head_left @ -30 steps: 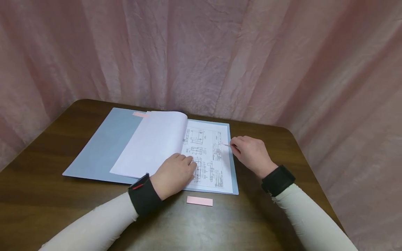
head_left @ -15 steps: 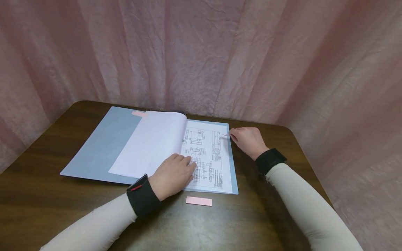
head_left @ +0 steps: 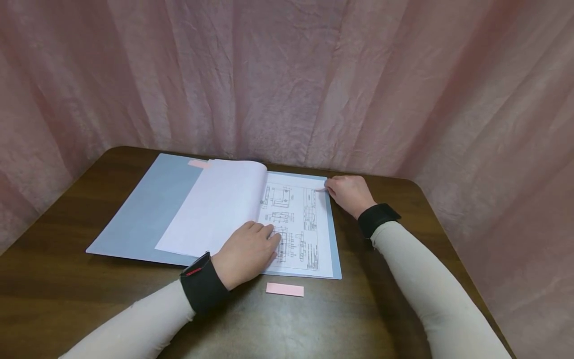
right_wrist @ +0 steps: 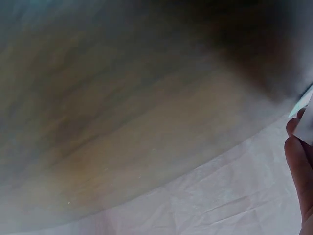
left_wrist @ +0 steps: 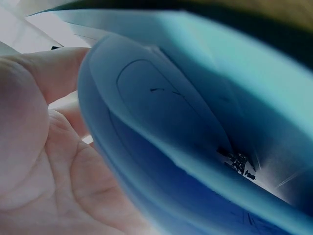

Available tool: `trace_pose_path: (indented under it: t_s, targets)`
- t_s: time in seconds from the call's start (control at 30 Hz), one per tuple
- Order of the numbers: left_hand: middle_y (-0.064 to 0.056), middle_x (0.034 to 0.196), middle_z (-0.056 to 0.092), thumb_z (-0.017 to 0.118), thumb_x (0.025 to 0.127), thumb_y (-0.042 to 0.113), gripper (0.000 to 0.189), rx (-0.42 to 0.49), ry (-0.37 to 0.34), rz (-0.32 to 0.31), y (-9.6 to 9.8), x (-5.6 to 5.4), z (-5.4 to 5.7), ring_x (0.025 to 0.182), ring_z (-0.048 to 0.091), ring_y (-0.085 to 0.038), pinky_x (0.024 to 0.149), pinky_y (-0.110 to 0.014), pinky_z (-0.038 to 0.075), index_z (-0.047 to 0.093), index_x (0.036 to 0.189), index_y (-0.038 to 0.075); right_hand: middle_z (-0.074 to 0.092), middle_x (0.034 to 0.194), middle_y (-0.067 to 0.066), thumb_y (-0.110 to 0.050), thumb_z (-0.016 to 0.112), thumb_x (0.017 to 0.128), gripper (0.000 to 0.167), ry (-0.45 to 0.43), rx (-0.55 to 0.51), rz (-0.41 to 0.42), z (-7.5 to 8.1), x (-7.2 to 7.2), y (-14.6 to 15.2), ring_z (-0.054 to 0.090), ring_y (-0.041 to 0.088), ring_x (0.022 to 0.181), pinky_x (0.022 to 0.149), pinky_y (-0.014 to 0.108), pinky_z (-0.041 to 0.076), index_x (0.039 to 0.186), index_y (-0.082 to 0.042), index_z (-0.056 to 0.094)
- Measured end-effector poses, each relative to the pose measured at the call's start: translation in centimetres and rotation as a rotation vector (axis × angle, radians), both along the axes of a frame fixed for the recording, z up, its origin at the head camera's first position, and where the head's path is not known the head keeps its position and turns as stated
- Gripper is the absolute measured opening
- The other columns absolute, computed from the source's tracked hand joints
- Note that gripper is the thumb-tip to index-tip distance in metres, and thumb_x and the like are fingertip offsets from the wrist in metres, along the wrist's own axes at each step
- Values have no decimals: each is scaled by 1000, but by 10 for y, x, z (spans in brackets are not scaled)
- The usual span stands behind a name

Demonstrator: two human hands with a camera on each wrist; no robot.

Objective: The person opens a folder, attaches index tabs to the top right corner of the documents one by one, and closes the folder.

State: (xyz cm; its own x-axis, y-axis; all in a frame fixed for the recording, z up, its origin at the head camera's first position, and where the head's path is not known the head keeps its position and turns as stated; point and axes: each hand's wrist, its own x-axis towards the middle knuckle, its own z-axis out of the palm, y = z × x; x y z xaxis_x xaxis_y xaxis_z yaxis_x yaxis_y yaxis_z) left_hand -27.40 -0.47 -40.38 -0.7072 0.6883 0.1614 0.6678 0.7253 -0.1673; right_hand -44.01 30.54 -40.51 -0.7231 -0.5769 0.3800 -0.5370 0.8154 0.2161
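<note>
A light blue folder lies spread on the table, with several white sheets turned over to its left side. My left hand rests on the curved fold of these sheets, fingers loosely bent and fingertips on the technical drawing. In the left wrist view, the palm faces the rolled page edges. At the drawing's upper right edge, my right hand pinches a small pale pink sticky note. The right wrist view shows the fingers at the right border, holding this slip.
A pink sticky-note pad lies on the brown wooden table in front of the folder. Another pink tab sticks out from the top of the turned sheets. A pink curtain hangs behind the table's far edge.
My right hand has moved away from me along the drawing's right edge with the sticky note, up to near its top corner. The left hand has stayed in place on the sheets.
</note>
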Motion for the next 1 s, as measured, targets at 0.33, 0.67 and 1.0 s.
trace_pose_path:
  t_s: [0.33,0.67,1.0]
  targets:
    - [-15,126,77,85,98,35,46,8,7,0,0,0,1,112,71,-30,106,-46,54,77,132,6,80,95,7,-9,82,101,15,-76,82,-14,0,-3,1,72,21,77,75,37,61,115,-11,87]
    - [-15,124,77,84,99,33,43,10,16,-4,1,0,-1,110,71,-30,105,-46,55,77,131,6,79,92,7,-10,82,101,13,-67,104,-23,-4,-4,0,70,21,75,75,36,61,112,-13,88]
    - [-16,124,76,85,99,33,44,8,12,1,1,0,-2,108,71,-31,104,-47,55,76,132,5,79,91,8,-10,82,101,12,-63,113,-28,-3,-1,-2,70,21,75,74,35,61,111,-12,89]
